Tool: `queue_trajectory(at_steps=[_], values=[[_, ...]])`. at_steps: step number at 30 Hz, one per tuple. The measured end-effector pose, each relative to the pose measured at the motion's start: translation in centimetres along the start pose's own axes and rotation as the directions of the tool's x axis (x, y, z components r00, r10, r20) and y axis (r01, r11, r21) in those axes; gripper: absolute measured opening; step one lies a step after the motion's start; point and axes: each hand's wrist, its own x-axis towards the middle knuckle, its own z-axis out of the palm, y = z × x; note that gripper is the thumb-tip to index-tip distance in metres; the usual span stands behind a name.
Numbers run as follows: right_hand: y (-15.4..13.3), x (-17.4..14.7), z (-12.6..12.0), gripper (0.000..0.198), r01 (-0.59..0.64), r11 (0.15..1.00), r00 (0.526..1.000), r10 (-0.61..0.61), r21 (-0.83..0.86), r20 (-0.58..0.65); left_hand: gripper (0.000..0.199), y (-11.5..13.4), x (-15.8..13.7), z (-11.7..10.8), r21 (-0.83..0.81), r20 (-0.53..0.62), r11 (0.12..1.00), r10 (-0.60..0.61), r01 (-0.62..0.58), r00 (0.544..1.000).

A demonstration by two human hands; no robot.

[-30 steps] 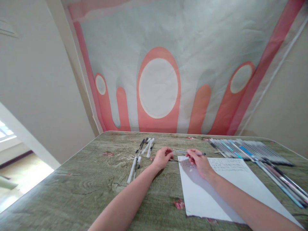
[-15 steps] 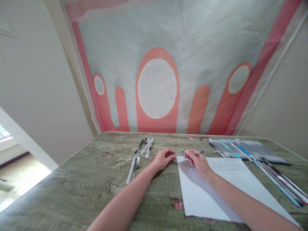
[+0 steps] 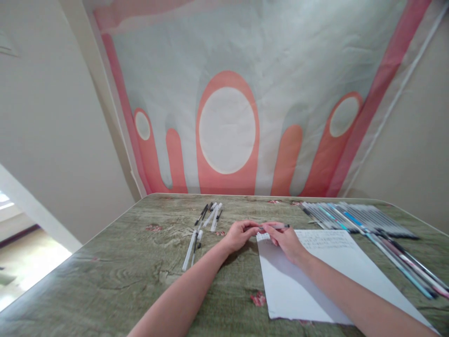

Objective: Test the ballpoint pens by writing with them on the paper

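Your right hand [image 3: 286,242] pinches a slim, greyish, dark-ended pen [image 3: 281,226] near the top-left corner of the white, handwritten paper sheet [image 3: 293,292]; your left hand [image 3: 240,236] curls its fingertips by the pen's other end, hold unclear.

Worn on the head, above and behind the bare fingers [image 3: 271,229], facing forward and down across the green-brown wood-grain counter [image 3: 122,262]. Near enough to catch both bare forearms [image 3: 196,285] at the bottom edge; wide enough to take in the wrinkled grey, coral-red-patterned sheet [image 3: 228,105] beyond the fingers and the pale, sunlit floor [image 3: 38,252] far to their left.
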Motion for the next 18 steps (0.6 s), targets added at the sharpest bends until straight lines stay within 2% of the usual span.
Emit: queue_trajectory(at_steps=[5,11,18], values=[[-0.07,-0.07,-0.05,0.035,0.006,1.000,1.000,-0.006,-0.005,0.026,0.031,0.01,0.10,0.14,0.074,-0.039,0.997,0.015,-0.012,0.999],[0.14,0.13,-0.26,0.045,-0.033,0.998,0.999,0.032,0.047,0.029,0.030,0.09,0.20,0.34,0.135,-0.035,0.991,0.021,-0.016,0.999],[0.25,0.13,-0.19,0.039,-0.052,0.993,0.998,0.047,0.107,0.046,0.029,0.35,0.10,0.42,0.181,-0.068,0.983,0.032,-0.019,0.997]])
